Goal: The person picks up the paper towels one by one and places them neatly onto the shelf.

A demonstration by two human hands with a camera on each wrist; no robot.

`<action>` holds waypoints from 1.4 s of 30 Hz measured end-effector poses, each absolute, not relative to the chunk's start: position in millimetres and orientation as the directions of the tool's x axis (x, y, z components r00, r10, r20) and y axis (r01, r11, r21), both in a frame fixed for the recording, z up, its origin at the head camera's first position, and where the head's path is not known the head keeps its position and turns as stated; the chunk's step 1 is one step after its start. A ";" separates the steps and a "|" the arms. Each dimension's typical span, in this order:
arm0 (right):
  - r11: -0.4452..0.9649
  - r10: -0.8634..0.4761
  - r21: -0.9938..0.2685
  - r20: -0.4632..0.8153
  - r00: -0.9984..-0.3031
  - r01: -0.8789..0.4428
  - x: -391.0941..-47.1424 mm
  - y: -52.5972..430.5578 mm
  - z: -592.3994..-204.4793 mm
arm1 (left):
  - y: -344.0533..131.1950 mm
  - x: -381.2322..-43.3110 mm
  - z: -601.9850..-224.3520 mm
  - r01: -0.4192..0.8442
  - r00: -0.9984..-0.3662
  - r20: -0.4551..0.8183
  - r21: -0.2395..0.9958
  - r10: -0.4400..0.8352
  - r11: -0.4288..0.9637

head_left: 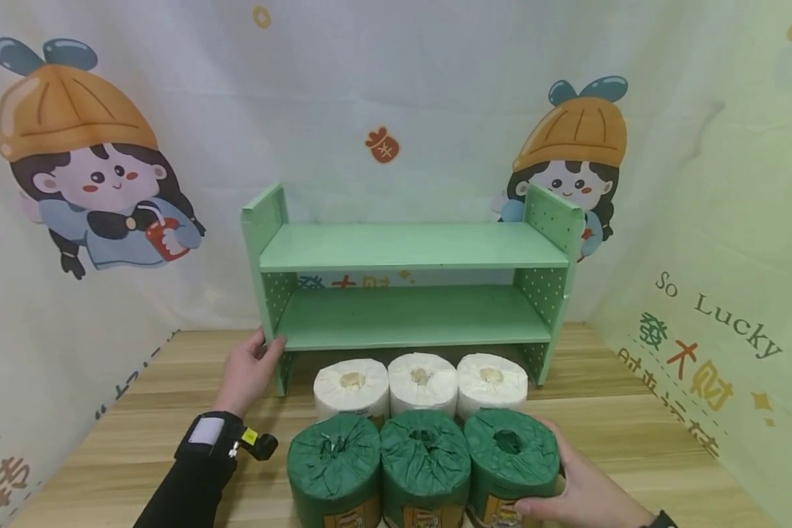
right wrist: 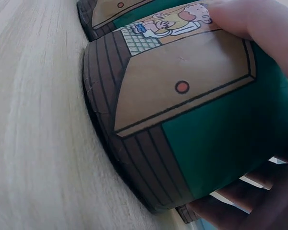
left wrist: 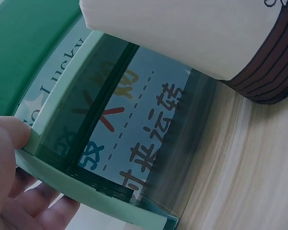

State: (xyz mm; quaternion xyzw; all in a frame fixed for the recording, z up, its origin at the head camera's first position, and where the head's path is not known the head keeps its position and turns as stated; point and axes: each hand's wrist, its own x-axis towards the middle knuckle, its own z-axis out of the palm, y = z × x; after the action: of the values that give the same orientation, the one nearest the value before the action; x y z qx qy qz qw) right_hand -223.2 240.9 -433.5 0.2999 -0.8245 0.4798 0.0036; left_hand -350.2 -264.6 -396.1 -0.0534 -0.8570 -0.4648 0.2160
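A light green two-tier shelf (head_left: 416,246) stands on the table. My left hand (head_left: 247,375) holds the edge of its left side panel (left wrist: 93,194), with the thumb on one side and the fingers on the other in the left wrist view. Three toilet rolls in green wrappers stand upright in a front row. My right hand (head_left: 587,484) grips the rightmost green toilet roll (head_left: 510,458) from its right side. The middle green roll (head_left: 425,469) and the left green roll (head_left: 333,469) stand beside it.
Behind the green row, three white-wrapped toilet rolls, including the middle white roll (head_left: 422,396), stand before the shelf's lower opening. The wood-grain table (head_left: 633,433) extends on both sides. A printed cloth (head_left: 396,66) hangs behind and at the sides.
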 end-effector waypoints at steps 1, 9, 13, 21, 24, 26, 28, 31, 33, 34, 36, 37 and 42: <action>0.356 -0.493 -0.787 0.299 -0.817 -0.504 -223.5 241.2 -433.5 | -264.8 -350.1 -395.8 0.294 -0.901 0.421 0.772 -0.107 0.564; 0.339 -0.502 -0.786 0.313 -0.806 -0.517 -224.2 243.6 -431.6 | -264.5 -349.6 -395.4 0.284 -0.904 0.414 0.772 -0.110 0.569; 0.349 -0.497 -0.781 0.314 -0.809 -0.517 -223.3 245.9 -430.3 | -264.2 -349.3 -396.2 0.289 -0.901 0.420 0.769 -0.108 0.571; 0.334 -0.496 -0.762 0.359 -0.791 -0.555 -225.0 251.8 -429.5 | -265.7 -350.0 -397.6 0.303 -0.894 0.434 0.766 -0.109 0.567; 0.330 -0.495 -0.771 0.351 -0.795 -0.545 -224.7 253.8 -428.4 | -265.8 -349.9 -397.5 0.307 -0.891 0.441 0.760 -0.106 0.573; 0.326 -0.489 -0.781 0.343 -0.802 -0.533 -223.5 254.9 -426.4 | -265.7 -350.0 -397.2 0.310 -0.890 0.444 0.758 -0.105 0.575; 0.316 -0.485 -0.793 0.337 -0.807 -0.521 -220.7 255.4 -422.8 | -265.6 -350.3 -397.3 0.311 -0.889 0.446 0.755 -0.104 0.577; 0.304 -0.480 -0.815 0.316 -0.818 -0.493 -216.3 255.8 -416.4 | -265.9 -350.9 -397.8 0.314 -0.889 0.445 0.758 -0.102 0.572; 0.295 -0.478 -0.826 0.308 -0.823 -0.480 -213.3 256.2 -411.8 | -266.1 -351.1 -398.1 0.313 -0.891 0.442 0.762 -0.101 0.567; 0.292 -0.479 -0.828 0.306 -0.823 -0.479 -212.4 256.8 -409.9 | -266.2 -351.1 -398.1 0.313 -0.893 0.440 0.765 -0.100 0.563; 0.277 -0.481 -0.834 0.309 -0.820 -0.476 -210.9 257.8 -406.6 | -266.6 -351.0 -398.0 0.313 -0.895 0.435 0.771 -0.100 0.555; 0.274 -0.481 -0.830 0.318 -0.817 -0.485 -210.1 258.2 -404.9 | -266.6 -350.7 -397.7 0.313 -0.895 0.434 0.773 -0.099 0.552; 0.281 -0.484 -0.790 0.374 -0.791 -0.545 -207.8 260.0 -395.8 | -267.0 -351.1 -397.9 0.310 -0.892 0.438 0.772 -0.110 0.555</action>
State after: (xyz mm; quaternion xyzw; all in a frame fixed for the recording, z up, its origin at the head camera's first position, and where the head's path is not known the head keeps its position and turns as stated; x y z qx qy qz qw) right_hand -207.8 260.0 -395.8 0.3217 -0.7997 0.5061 0.0304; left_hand -351.1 -267.0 -397.9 -0.0587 -0.8527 -0.4680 0.2247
